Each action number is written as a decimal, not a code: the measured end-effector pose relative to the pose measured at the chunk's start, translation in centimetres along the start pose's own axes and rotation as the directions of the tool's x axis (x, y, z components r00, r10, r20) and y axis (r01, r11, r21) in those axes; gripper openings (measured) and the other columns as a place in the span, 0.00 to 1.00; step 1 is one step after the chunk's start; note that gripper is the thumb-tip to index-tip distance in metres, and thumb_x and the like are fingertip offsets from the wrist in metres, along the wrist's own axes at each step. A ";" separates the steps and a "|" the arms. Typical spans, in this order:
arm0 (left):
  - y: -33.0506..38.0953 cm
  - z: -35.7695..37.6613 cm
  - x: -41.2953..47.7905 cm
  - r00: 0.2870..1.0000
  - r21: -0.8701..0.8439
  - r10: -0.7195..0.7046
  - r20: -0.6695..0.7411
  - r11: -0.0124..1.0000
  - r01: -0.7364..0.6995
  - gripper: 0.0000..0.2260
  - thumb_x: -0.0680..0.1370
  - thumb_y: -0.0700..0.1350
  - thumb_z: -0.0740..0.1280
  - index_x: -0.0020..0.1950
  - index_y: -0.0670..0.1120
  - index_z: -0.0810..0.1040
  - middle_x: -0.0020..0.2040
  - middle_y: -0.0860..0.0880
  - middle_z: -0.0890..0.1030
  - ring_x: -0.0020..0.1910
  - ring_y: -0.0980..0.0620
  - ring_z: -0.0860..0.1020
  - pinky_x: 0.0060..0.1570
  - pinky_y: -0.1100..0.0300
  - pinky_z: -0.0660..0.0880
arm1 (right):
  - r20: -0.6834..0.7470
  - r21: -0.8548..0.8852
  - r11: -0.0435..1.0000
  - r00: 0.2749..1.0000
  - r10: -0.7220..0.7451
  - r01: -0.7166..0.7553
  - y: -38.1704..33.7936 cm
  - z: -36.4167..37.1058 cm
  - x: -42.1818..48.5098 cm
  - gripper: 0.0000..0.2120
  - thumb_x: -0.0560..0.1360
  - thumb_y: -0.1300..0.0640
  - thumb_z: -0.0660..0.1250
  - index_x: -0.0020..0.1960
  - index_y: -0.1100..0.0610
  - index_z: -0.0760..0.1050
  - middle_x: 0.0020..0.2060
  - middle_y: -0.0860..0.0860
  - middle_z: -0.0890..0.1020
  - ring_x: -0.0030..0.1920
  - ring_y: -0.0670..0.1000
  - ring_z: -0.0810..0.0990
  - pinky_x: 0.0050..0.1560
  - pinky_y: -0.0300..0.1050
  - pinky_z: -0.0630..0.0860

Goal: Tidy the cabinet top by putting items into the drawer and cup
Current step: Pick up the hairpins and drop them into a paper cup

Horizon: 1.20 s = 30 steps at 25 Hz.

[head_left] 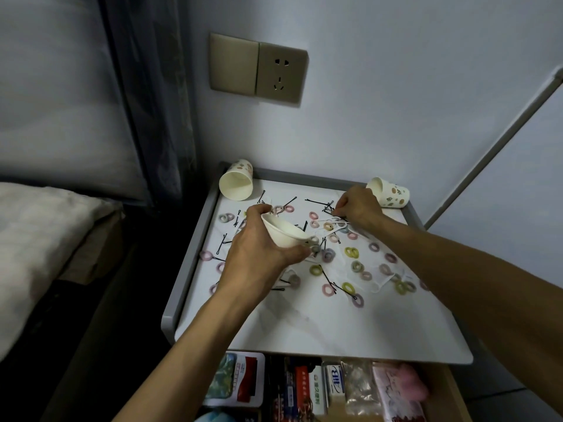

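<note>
My left hand [259,248] grips a white paper cup [285,232], tilted with its mouth toward the back, just above the white cabinet top [320,327]. My right hand [358,210] is at the back right, fingers pinched on black hairpins [330,208] lying there. Several small hair ties [352,252] in green, pink and grey, more hairpins and white face masks [380,280] are scattered across the top. Below the front edge, the open drawer [451,388] holds packets and boxes.
A second paper cup [237,184] lies on its side at the back left corner, a third [391,193] at the back right. A grey raised rim [182,269] borders the top. A bed [36,248] is to the left, a wall socket [281,74] above.
</note>
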<state>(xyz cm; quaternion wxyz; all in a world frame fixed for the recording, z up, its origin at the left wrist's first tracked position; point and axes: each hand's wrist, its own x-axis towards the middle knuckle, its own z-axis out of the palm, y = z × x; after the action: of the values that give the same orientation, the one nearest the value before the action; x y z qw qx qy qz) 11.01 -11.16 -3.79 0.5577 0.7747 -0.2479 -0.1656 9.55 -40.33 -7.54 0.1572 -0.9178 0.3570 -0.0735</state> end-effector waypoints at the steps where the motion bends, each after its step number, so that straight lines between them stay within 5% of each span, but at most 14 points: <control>1: 0.0 0.0 0.0 1.000 0.007 -0.003 0.000 1.000 0.003 0.38 0.64 0.51 0.80 0.70 0.54 0.65 0.57 0.55 0.75 0.55 0.52 0.75 0.50 0.59 0.72 | 0.006 0.008 1.000 1.000 -0.002 0.002 0.1 -0.1 -0.1 0.08 0.69 0.58 0.77 0.45 0.60 0.85 0.42 0.55 0.86 0.38 0.48 0.79 0.43 0.43 0.76; 5: 0.0 0.1 -0.2 1.000 0.002 -0.015 0.008 1.000 0.015 0.38 0.65 0.51 0.80 0.70 0.55 0.65 0.56 0.55 0.75 0.53 0.52 0.75 0.45 0.61 0.71 | 0.016 -0.033 0.998 0.999 -0.049 0.050 0.1 0.1 -0.6 0.03 0.71 0.61 0.74 0.44 0.60 0.85 0.41 0.56 0.86 0.40 0.52 0.83 0.45 0.46 0.79; 12: 0.5 0.2 -0.5 1.000 -0.020 -0.006 0.031 1.000 0.007 0.37 0.67 0.50 0.79 0.70 0.54 0.64 0.55 0.55 0.73 0.51 0.52 0.74 0.44 0.61 0.71 | 0.065 -0.451 0.868 0.978 -0.197 0.205 -0.4 0.8 -2.3 0.09 0.75 0.68 0.61 0.54 0.63 0.75 0.51 0.61 0.80 0.51 0.61 0.79 0.44 0.49 0.72; 17: 0.7 0.3 -0.5 0.999 -0.037 -0.004 0.032 0.999 0.005 0.36 0.66 0.50 0.79 0.69 0.54 0.64 0.55 0.55 0.74 0.50 0.53 0.74 0.40 0.65 0.71 | 0.069 -0.294 0.924 0.969 -0.237 0.246 0.2 -0.2 -2.2 0.07 0.76 0.68 0.57 0.52 0.59 0.69 0.45 0.58 0.80 0.40 0.57 0.79 0.39 0.50 0.75; 22: 0.7 0.3 -0.5 0.999 -0.050 -0.012 0.032 0.999 0.013 0.36 0.66 0.50 0.79 0.69 0.54 0.65 0.55 0.54 0.75 0.51 0.53 0.75 0.40 0.65 0.71 | 0.080 -0.150 0.943 0.954 -0.289 0.298 0.5 -0.9 -2.1 0.06 0.76 0.62 0.65 0.49 0.59 0.82 0.44 0.54 0.84 0.45 0.53 0.81 0.47 0.47 0.76; 30: 0.8 0.2 -0.6 0.999 -0.036 -0.011 0.031 0.999 0.012 0.37 0.66 0.52 0.79 0.70 0.54 0.64 0.56 0.54 0.75 0.51 0.52 0.75 0.40 0.65 0.70 | 0.014 0.004 0.972 0.972 -0.233 0.233 -0.3 -4.1 -3.6 0.06 0.75 0.63 0.69 0.51 0.59 0.84 0.39 0.50 0.83 0.42 0.48 0.81 0.47 0.40 0.76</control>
<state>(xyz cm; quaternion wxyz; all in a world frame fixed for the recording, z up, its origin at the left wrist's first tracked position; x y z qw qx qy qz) 10.27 -11.21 -3.13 0.5670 0.7630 -0.2491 -0.1851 6.07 -38.64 -3.65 0.1511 -0.9537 0.2457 -0.0850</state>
